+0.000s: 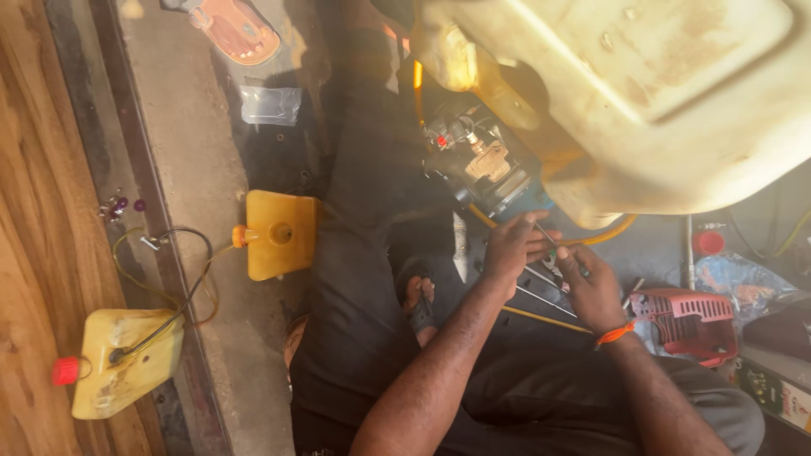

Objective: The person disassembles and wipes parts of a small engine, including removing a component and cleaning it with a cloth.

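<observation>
A large cream plastic tank [659, 93] fills the upper right, with a small blue-grey engine [486, 169] mounted under it. My left hand [514, 252] is at the engine's lower edge, its fingers pinched around a thin metal shaft [547, 236]. My right hand [591, 291], an orange band on its wrist, is closed on the handle end of that slim tool, just right of the left hand. A yellow hose [604, 238] loops beneath the engine. Which part the tool tip touches is hidden by my fingers.
A red engine cover [688, 321] lies right of my hands, a red cap [708, 243] above it. On the concrete at left are a yellow block part [279, 232], a small yellow fuel tank [118, 359] with wires, a plastic bag [270, 105] and an orange sandal [236, 29]. My sandalled foot [418, 300] sits between.
</observation>
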